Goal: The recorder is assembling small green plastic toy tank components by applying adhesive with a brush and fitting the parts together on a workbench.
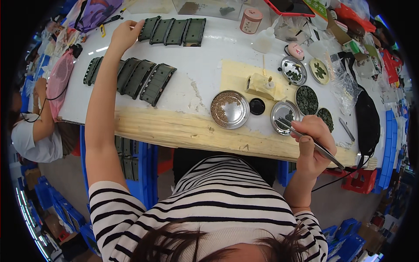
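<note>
My left hand point(125, 36) reaches to the far left of the table, its fingers closed at the left end of a row of dark green ribbed panels point(174, 31). A second, nearer row of such panels point(136, 78) lies partly behind my left forearm. In my right hand point(315, 146) is a pair of metal tweezers point(322, 151), tips pointing up and left over a round metal tin point(279, 126) with small dark green pieces. Left of that tin stand a metal dish of brown grains point(231, 107) and a small black round lid point(257, 106).
Two dishes of dark green pieces point(307, 100) point(325, 118) stand at the right. A tape-wrapped block point(266, 86) sits on yellow paper. Farther back are a pink canister point(251, 21) and a red-edged device point(290, 6). A black bag point(367, 120) hangs at the right edge. Another person point(37, 135) sits at the left.
</note>
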Demonstrator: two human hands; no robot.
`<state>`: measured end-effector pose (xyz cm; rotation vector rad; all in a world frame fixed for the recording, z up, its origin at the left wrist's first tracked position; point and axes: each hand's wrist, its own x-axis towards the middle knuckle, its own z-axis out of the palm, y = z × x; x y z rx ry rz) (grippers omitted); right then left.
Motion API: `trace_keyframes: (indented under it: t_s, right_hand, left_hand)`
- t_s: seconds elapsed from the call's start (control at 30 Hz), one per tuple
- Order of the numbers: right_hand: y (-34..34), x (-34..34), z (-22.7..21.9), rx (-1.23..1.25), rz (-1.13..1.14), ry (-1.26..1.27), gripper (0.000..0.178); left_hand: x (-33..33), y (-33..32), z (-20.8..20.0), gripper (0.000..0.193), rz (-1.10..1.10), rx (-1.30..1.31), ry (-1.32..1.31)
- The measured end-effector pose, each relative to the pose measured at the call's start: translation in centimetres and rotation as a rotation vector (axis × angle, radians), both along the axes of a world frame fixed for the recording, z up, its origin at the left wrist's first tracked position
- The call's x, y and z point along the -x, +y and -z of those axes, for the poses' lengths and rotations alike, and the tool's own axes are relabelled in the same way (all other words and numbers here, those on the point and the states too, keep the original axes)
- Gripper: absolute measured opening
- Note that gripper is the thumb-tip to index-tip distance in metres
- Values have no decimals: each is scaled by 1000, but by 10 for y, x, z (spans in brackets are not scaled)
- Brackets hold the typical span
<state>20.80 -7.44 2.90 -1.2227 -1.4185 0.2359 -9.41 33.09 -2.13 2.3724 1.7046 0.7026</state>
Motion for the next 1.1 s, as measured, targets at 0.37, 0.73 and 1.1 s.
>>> trace_keyframes:
  t_s: [0.37, 0.73, 1.1]
  right_hand:
    - [-7, 1, 10, -10, -57, 154, 26]
    - [28, 36, 6, 215, -339, 5, 43]
    - [15, 44, 32, -190, -24, -314, 43]
  left_hand:
    - [-6, -27, -12, 26, 164, -251, -157]
    - [-69, -275, -53, 16, 770, 629, -674]
    - [-108, -342, -4, 55, 629, 1456, -1895]
